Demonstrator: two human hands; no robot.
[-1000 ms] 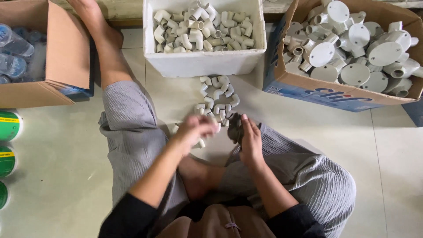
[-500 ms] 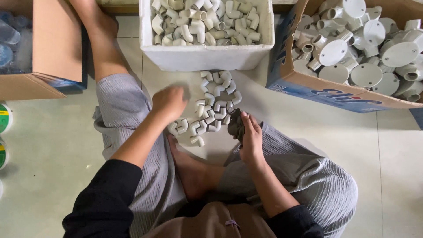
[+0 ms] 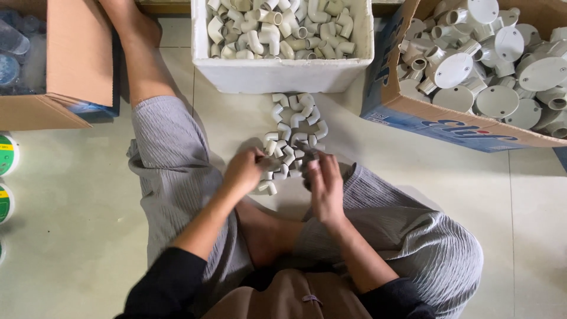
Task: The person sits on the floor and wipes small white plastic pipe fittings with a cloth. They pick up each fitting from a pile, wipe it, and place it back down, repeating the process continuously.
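Since half a second ago the left hand [image 3: 242, 171] has drawn back from the upper left edge of the pile of white pipe elbows [image 3: 289, 142] and now sits at its lower left corner, while the right hand [image 3: 323, 183] has slid in from the knee toward the same spot, so the two hands nearly meet. The dark cloth that lay under the right fingers then can no longer be made out clearly; motion blur hides it.

The left hand's fingers are curled, thumb and forefinger closing on an elbow at the pile's near edge, though blur leaves it unclear whether that piece is gripped or only touched. The right hand's fingers are loosely bent and pointing toward twelve o'clock, their tips touching the lowest elbows; whether they hold anything cannot be told.

The pile lies on the pale floor [image 3: 82, 236] between the person's knees, its long axis running from twelve to six o'clock, reaching up almost to the white foam box [image 3: 277, 77] full of more elbows. From the left hand the pile lies at about one o'clock, from the right hand at about eleven. Both hands are equally close to its near end. One loose elbow [image 3: 267, 188] lies just below the left fingers, at about five o'clock. A cardboard box of round white fittings [image 3: 449, 118] stands at two o'clock.
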